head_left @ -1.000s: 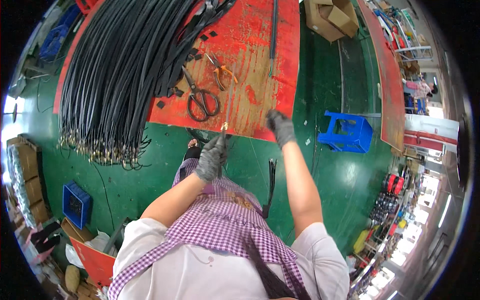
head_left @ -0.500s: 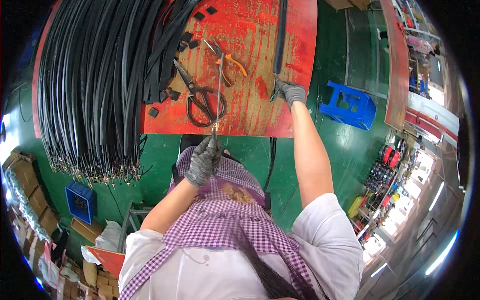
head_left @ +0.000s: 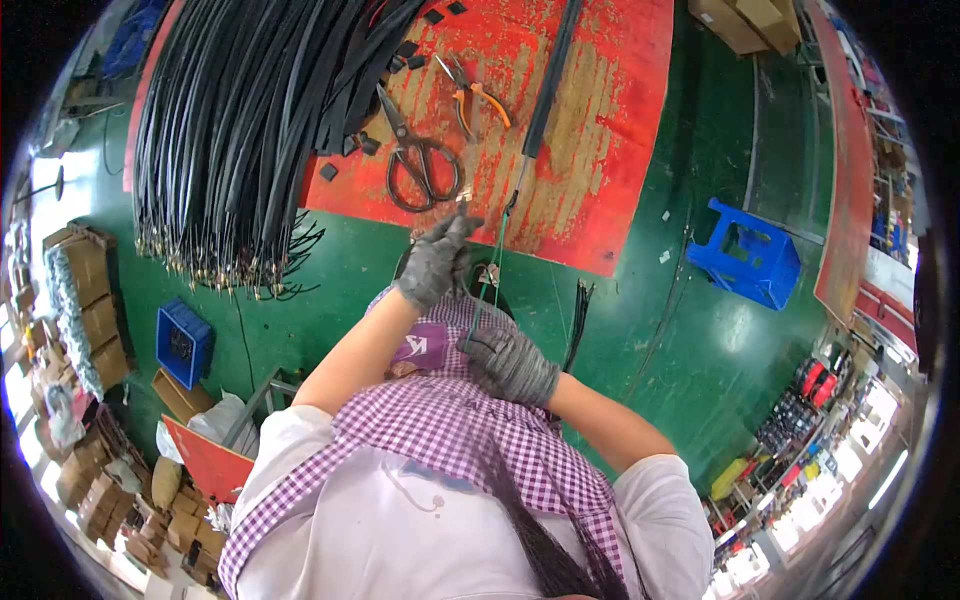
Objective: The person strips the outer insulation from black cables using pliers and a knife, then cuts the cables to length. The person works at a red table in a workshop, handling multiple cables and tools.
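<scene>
Running from table edge toward the chest, the black cable (head_left: 535,95) is pinched by both hands' fingers (head_left: 455,235).

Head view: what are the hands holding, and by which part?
Right hand pinches the thin green wire near its lower end; left hand grips something small, unclear.

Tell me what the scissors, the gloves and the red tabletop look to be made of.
Scissors: dark, dull metal throughout, handle loops included, with no plastic showing.
Left hand and right hand gloves: grey knit fabric, matte, possibly coated.
Tabletop: probably painted board; the red coat is scratched through to tan beneath.
</scene>
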### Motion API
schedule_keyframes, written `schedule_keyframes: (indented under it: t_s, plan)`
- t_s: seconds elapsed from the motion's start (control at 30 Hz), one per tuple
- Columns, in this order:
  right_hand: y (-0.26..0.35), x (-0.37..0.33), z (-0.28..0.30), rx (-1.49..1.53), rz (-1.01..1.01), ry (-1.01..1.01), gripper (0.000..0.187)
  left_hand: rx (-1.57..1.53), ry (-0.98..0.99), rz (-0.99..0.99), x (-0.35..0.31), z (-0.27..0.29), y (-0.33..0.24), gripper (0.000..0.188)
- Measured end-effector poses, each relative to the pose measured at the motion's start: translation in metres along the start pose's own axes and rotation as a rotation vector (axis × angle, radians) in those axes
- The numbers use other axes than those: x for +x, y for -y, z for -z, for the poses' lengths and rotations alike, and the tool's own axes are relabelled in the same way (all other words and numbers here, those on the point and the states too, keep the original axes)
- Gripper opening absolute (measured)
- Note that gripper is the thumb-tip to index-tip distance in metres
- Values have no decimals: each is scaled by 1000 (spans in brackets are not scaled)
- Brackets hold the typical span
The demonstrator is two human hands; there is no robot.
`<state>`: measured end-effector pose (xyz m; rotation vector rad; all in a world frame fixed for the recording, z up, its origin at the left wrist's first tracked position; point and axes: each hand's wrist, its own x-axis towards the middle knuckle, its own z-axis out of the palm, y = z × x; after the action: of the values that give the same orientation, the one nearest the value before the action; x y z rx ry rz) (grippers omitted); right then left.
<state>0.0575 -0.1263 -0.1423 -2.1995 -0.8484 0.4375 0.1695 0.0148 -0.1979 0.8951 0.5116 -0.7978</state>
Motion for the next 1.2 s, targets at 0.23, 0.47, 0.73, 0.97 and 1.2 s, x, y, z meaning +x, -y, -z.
schedule_keyframes:
  t_s: [0.23,0.47,0.73,0.97,1.2]
  plan:
    - [-22,-24,33,661,-111,44,38,-49,121,99,31,-56,52,24]
    - [-67,-63,31,535,-426,-106,31,-465,160,92,47,-61,70,17]
    - [-104,-29,54,-308,-865,82,30,143,163,-39,42,-59,94,24]
    - [-102,-16,48,-250,-692,-298,26,77,-61,25,39,-77,72,22]
    - [-97,11,67,610,-445,-723,13,148,-18,154,64,-72,49,16]
